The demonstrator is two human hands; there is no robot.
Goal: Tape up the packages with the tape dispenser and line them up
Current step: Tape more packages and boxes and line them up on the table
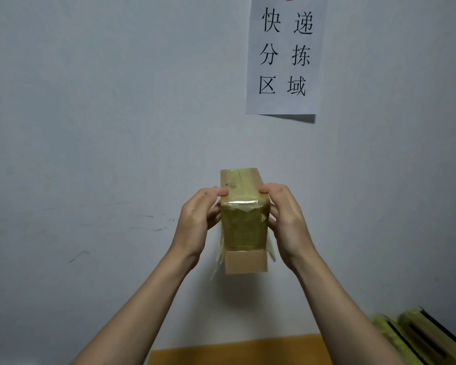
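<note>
2 hands, left hand [195, 219] & right hand [287, 219], on 1 box [244, 222]

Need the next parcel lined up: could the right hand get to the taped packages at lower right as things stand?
Probably not yet. The right hand and left hand both grip the raised box. The taped packages lie below on its side with nothing between, so freeing it should do.
</note>
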